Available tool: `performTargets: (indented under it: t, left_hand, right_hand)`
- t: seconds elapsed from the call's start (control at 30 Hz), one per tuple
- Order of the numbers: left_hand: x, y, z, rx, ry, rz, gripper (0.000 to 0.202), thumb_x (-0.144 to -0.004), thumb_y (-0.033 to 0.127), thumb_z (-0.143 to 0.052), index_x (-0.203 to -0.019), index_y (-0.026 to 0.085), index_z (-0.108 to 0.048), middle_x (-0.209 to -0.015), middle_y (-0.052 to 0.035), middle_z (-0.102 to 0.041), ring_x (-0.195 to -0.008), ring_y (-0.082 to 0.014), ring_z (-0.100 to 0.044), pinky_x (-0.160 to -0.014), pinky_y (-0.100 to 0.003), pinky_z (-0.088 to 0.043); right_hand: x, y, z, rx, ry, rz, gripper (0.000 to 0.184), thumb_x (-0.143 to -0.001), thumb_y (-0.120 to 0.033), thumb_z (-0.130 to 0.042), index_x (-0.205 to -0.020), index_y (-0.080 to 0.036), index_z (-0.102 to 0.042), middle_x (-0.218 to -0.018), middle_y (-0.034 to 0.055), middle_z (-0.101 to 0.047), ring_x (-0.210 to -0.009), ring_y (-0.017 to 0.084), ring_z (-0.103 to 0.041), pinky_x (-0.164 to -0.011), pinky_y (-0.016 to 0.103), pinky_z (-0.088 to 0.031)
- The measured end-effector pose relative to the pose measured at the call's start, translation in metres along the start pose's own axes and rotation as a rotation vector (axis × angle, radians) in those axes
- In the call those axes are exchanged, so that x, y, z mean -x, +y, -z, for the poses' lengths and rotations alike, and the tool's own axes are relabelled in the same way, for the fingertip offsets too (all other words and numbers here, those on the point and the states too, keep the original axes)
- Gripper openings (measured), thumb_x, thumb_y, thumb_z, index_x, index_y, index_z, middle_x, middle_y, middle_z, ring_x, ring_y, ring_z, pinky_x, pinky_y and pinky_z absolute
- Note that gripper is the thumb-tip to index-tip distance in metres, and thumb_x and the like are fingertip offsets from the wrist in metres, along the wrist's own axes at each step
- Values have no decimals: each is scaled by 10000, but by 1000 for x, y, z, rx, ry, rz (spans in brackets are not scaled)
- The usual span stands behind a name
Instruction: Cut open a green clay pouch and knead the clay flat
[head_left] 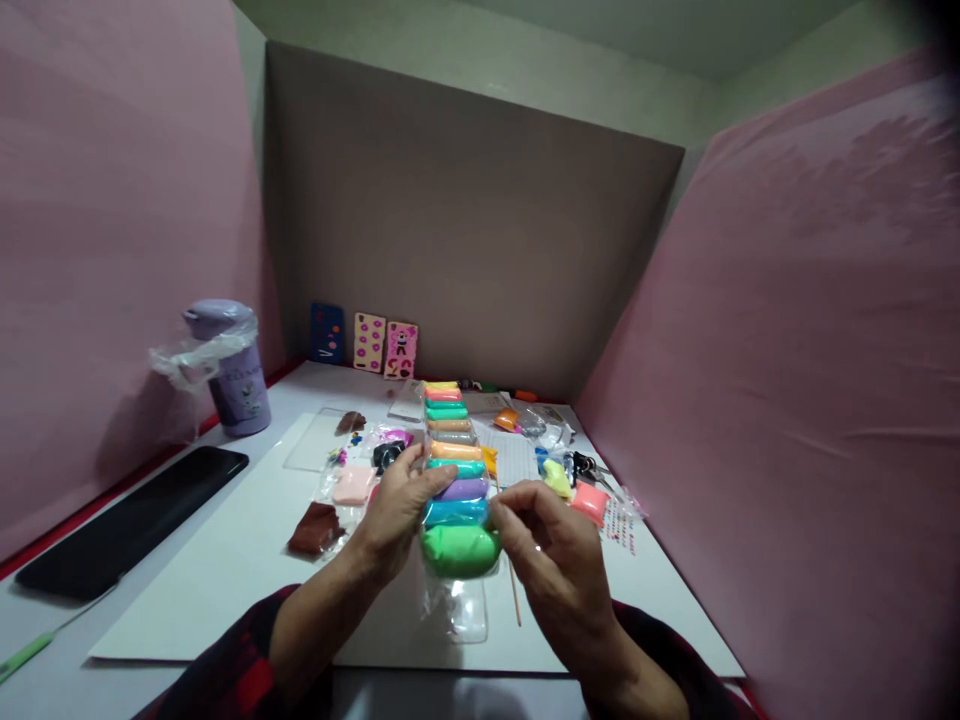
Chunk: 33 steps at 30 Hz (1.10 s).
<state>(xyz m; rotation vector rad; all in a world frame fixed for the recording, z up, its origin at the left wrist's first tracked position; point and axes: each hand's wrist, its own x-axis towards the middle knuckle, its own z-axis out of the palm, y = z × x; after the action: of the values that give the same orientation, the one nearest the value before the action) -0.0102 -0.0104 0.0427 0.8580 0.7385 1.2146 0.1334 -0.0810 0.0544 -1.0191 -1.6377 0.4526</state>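
A long strip of clay packets in many colours, sealed in clear plastic, is held up over the table in front of me. Green, blue and purple packets are at its near end; orange, teal and yellow ones run toward the back. My left hand grips the strip from its left side, thumb lying across the purple and teal packets. At the right edge, by the blue and green packets, my right hand pinches the plastic between thumb and fingers. Below the strip a clear phone case lies on the white board.
Brown clay and a pale pink packet lie left, a coral packet and scissors right. A purple tumbler and black phone are far left. Decorated phone cases lean on the back wall.
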Motion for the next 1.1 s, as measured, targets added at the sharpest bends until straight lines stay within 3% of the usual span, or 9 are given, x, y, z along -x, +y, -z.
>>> performTargets:
  t: [0.07, 0.13, 0.27, 0.37, 0.67, 0.77, 0.87, 0.97, 1.1]
  left_hand:
    - [0, 1, 1, 8, 14, -26, 563, -581, 240, -797, -1082, 126, -565, -909, -105, -710, -718, -227, -684, -619, -280, -522]
    - [1, 2, 1, 25, 20, -45, 550, -586, 238, -792, -1074, 132, -560, -918, -102, -706, -755, -230, -682, -629, -274, -525]
    - [3, 5, 0, 51, 21, -61, 507, -633, 268, -767, -1073, 145, -548, -872, -84, -704, -730, -218, -677, -614, -271, -530]
    - [5, 5, -2, 45, 39, -60, 470, -669, 302, -747, -1067, 148, -550, -855, -78, -702, -692, -202, -673, -603, -269, -533]
    - [7, 4, -3, 57, 78, -27, 453, -663, 313, -758, -1037, 140, -569, -858, -75, -703, -687, -199, -675, -623, -284, -543]
    - [7, 4, -4, 64, 91, -17, 441, -667, 302, -757, -1036, 144, -576, -868, -71, -705, -695, -194, -677, -644, -284, -546]
    - [6, 2, -3, 60, 88, -33, 453, -674, 318, -757, -1046, 139, -570, -878, -81, -705, -711, -198, -679, -652, -282, -547]
    - [5, -2, -2, 51, 64, -54, 487, -687, 349, -750, -1073, 136, -546, -898, -100, -702, -731, -212, -681, -646, -288, -549]
    - [1, -5, 3, -4, 51, -123, 523, -706, 358, -741, -1125, 138, -519, -936, -114, -694, -771, -222, -681, -655, -287, -547]
  right_hand:
    - [2, 2, -3, -93, 46, -76, 111, -901, -236, -544, -815, -180, -589, -643, -27, -536, -519, 93, -476, -458, 203, -409]
    - [5, 3, -4, -138, 71, -57, 66, -899, -216, -543, -886, -182, -598, -693, -15, -549, -500, 87, -482, -429, 199, -414]
    - [15, -1, 1, -68, 160, 165, 149, -881, -86, -506, -976, -174, -581, -921, 65, -565, -684, 137, -579, -569, 265, -507]
    - [21, -3, 3, 100, 150, 334, 207, -839, 8, -512, -891, -166, -610, -858, 59, -560, -784, 164, -578, -666, 294, -504]
    - [26, 4, 1, 357, 133, 403, 217, -796, -38, -633, -977, -156, -612, -857, 75, -598, -719, 169, -570, -575, 298, -474]
    - [29, 6, 3, 396, 124, 536, 200, -778, -7, -618, -910, -154, -641, -768, 56, -581, -654, 158, -524, -537, 291, -420]
    - [30, 9, 4, 489, 102, 656, 297, -759, 4, -630, -1022, -133, -660, -727, 56, -571, -635, 158, -485, -526, 290, -381]
    - [28, 11, 2, 569, 151, 644, 417, -758, 5, -651, -1153, -125, -618, -724, 56, -565, -636, 156, -472, -531, 285, -375]
    - [24, 8, -2, 632, 140, 556, 294, -811, -129, -657, -1100, -100, -613, -770, 85, -586, -667, 184, -515, -542, 299, -427]
